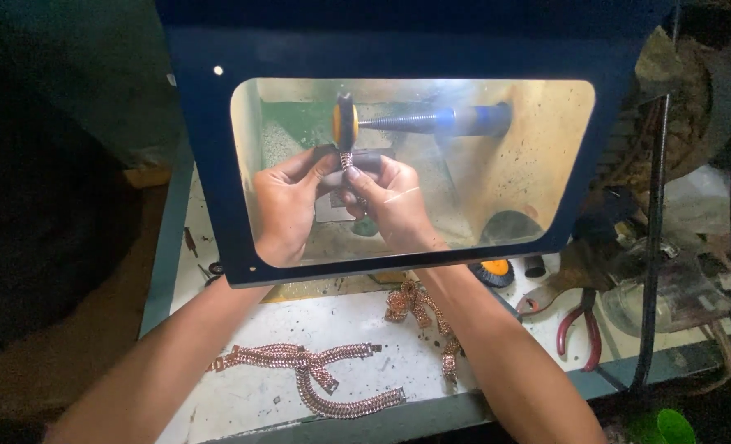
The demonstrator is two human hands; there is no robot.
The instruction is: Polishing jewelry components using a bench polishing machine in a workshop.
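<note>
Behind the clear guard window (546, 164), the left hand (287, 201) and right hand (394, 201) both pinch a copper-coloured chain bracelet (348, 161) up against the spinning polishing wheel (345, 123), seemingly mid-polish, so steady pressure and slow feeding matter, while more bracelets (316, 374) wait on the bench (398, 353).

Clear shield (497, 164) blocks above; gap beneath admits both forearms.

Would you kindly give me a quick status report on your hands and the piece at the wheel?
Both hands: left hand, right hand pinch copper chain piece under orange-hubbed wheel. Clear shield in front; nothing blocking.
</note>
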